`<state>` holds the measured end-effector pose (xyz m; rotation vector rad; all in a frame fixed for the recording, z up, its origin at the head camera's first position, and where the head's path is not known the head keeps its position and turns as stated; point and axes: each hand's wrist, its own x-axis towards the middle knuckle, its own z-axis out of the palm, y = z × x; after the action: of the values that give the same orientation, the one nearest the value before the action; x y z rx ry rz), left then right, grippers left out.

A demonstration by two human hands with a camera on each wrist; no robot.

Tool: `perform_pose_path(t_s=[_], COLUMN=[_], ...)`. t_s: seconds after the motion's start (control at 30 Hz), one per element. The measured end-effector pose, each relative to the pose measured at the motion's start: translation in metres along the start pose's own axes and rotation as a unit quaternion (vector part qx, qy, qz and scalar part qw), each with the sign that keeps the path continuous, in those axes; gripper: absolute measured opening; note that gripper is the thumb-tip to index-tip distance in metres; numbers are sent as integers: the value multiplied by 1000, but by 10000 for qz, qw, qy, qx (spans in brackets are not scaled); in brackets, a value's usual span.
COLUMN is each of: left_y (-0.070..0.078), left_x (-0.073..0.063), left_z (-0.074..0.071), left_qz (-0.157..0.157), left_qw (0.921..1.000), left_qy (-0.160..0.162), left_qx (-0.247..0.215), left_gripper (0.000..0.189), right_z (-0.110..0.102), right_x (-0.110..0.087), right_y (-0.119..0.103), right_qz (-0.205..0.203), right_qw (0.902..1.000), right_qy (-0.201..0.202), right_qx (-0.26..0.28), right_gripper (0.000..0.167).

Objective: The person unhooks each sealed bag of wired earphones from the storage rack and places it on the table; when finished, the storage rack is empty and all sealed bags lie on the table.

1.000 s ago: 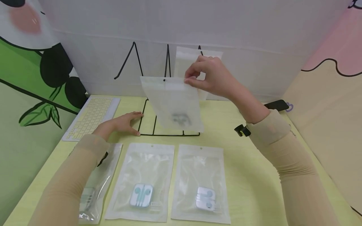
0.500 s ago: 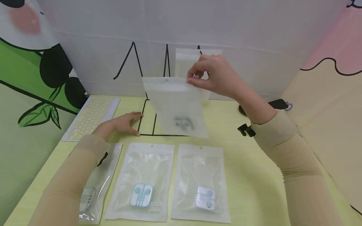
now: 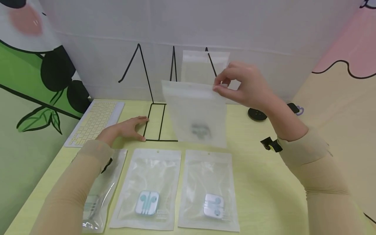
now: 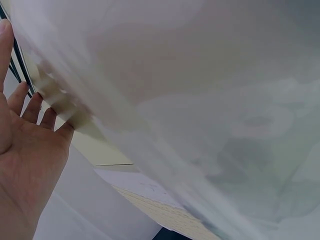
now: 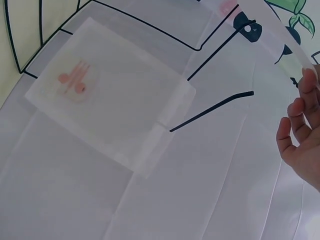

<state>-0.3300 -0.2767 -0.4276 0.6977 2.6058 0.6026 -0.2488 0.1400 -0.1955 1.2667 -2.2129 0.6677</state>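
Note:
My right hand (image 3: 243,83) pinches the top right corner of a frosted white zip bag (image 3: 194,104), held in the air before a black wire display rack (image 3: 162,122). A dark shape shows through the bag's lower part. My left hand (image 3: 129,128) touches the left side of the rack's base, its fingers extended. On the rack's right hook hangs another frosted bag (image 5: 125,95), with pink-orange earphones visible through it in the right wrist view. The left and middle hooks carry no bag. Part of the rack's base is hidden behind the held bag.
Two zip bags with cased earphones, a middle one (image 3: 155,176) and a right one (image 3: 205,176), lie in front. A third bag (image 3: 116,173) lies partly under the left forearm. A white keyboard (image 3: 95,122) is at left; a round black object (image 3: 257,114) sits at right.
My right hand has drawn the pinched bag off the middle hook's tip and carried it to the right. The left hand has stayed at the rack's base.

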Motion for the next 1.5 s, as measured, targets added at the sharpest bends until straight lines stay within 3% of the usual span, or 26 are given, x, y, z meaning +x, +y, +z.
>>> perform_pose_path(t_s=[0.23, 0.57, 0.93, 1.13, 1.33, 1.5], left_y=[-2, -2, -3, -3, -6, -6], left_x=[-2, -4, -5, -9, -10, -11], left_z=[0, 0, 0, -1, -1, -2], left_qz=[-49, -138, -173, -168, -139, -138], left_qw=[10000, 9999, 9998, 9998, 9998, 9998], left_qy=[-13, -31, -41, -16, -59, -91], left_qx=[44, -30, -42, -56, -88, -150], left_gripper=[102, 102, 102, 102, 103, 103], right_z=[-13, -27, -39, -46, -58, -68], right_x=[-22, -55, -108, -133, -162, -188], right_y=[-3, -5, 1, 0, -6, -12], right_qz=[192, 603, 1332, 1592, 2057, 2413], right_qw=[9996, 9950, 9740, 9650, 9616, 9591], right_qy=[175, 794, 1670, 2022, 1803, 1454], right_qx=[61, -40, -749, -511, -211, -281], right_gripper=[5, 4, 25, 34, 28, 18])
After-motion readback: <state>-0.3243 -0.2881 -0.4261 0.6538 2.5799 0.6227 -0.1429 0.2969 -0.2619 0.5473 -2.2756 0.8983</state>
